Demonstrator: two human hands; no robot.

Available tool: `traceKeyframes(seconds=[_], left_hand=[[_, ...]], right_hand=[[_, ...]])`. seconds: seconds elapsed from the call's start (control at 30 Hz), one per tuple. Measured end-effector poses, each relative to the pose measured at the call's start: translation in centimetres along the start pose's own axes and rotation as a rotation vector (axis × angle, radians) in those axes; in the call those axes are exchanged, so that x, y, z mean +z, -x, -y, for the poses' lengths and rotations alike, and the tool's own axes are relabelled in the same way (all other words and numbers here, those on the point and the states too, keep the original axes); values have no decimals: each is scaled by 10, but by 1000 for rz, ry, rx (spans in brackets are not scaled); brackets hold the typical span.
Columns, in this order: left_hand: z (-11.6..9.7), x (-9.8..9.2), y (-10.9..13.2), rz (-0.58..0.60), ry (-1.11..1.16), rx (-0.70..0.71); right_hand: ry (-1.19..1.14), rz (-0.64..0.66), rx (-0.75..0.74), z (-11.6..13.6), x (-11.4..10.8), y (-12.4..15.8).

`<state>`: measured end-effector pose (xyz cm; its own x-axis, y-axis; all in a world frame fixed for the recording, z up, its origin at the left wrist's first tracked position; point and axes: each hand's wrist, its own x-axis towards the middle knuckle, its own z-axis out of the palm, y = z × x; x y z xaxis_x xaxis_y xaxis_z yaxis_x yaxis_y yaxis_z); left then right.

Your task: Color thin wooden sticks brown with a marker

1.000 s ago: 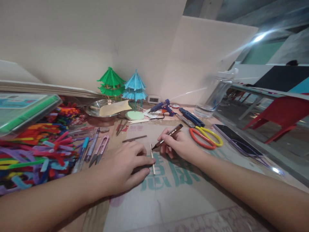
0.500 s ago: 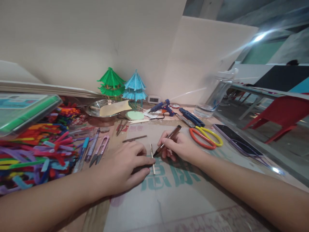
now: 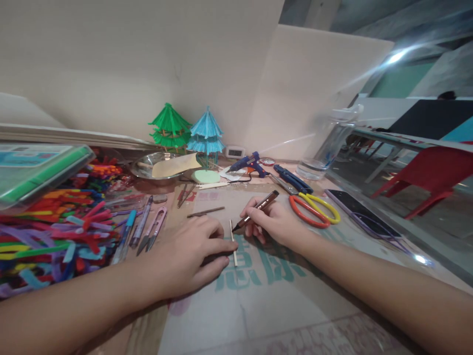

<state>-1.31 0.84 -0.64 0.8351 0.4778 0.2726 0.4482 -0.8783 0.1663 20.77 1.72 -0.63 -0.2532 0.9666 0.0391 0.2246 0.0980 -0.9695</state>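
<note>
My right hand (image 3: 269, 219) grips a brown marker pen (image 3: 263, 206) with its fingers closed round the barrel. The dark tip touches or nearly touches the upper part of a thin pale wooden stick (image 3: 235, 259), which lies upright in view on the printed cardboard (image 3: 207, 323). From the left, my left hand (image 3: 199, 249) rests on the cardboard, index fingertip pressing the middle of the stick and thumb apart below. Just beyond that hand lies a brown stick (image 3: 206, 212).
Colourful pipe cleaners (image 3: 55, 236), pens and pink snips (image 3: 157, 228) crowd the left. Behind stand green (image 3: 170, 125) and blue (image 3: 207, 130) tiered paper-like models, a metal bowl (image 3: 138, 170) and a glue gun (image 3: 249, 163). Scissors (image 3: 310, 211), a phone (image 3: 358, 209) and a clear jug (image 3: 321, 153) are rightward.
The marker tip has shifted up along the stick, away from my left fingertip, and my right hand has turned slightly. My left hand and the stick stay in place.
</note>
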Motion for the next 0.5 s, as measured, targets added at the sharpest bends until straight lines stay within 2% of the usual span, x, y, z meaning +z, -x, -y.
traceKeyframes(seconds=[0.1, 0.27, 0.5], left_hand=[[0, 0, 0, 8, -1, -4], [0, 0, -1, -5, -11, 13], [-1, 0, -2, -18, -27, 25]], right_hand=[[0, -8, 5, 0, 0, 0], [-5, 66, 27, 2, 0, 2], [-5, 62, 34, 2, 0, 1]])
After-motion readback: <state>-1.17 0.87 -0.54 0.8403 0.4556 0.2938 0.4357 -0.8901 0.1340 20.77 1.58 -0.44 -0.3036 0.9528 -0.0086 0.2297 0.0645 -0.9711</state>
